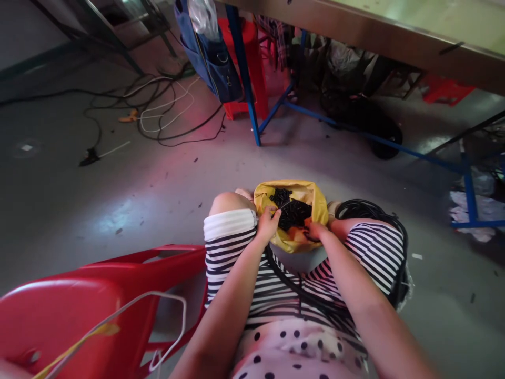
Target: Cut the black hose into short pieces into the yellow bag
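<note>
A yellow plastic bag [315, 197] full of small black parts [294, 210] sits between my knees. My left hand [267, 223] grips the bag's left rim, its fingers curled over the edge and touching the black parts. At the near rim, my right hand [316, 231] is closed on the bag's plastic. A bundle of black cable [366, 210] lies across my lap and loops out beside my right knee. I am seated and wear black-and-white striped shorts [224, 247].
A red plastic chair [98, 295] stands at my left with a white wire over it. Ahead is a table [394, 31] on blue legs [246, 79], with a blue bag, a red stool and dark bags beneath. Loose cables [158, 110] lie on the grey floor.
</note>
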Motion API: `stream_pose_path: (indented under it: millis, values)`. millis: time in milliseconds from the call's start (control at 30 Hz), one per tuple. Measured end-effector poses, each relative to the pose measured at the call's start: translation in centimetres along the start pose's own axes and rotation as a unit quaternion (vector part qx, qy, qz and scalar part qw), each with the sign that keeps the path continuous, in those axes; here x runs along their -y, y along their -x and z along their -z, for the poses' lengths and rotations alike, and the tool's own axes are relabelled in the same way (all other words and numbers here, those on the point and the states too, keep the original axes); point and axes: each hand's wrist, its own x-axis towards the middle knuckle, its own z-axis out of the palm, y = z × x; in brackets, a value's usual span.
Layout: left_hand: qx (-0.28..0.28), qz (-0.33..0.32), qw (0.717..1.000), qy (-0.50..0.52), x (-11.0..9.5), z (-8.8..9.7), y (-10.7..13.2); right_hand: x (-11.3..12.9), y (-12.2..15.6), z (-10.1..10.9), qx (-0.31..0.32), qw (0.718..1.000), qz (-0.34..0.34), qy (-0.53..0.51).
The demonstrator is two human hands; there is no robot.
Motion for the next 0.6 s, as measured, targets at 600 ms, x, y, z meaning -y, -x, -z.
stream_pose_path:
  millis: [600]
  values:
    - [0.14,-0.046,0.987,0.067,-3.3,1.4,1.9,4.1,10.1,1.1,0.018,0.85,0.044,-0.525]
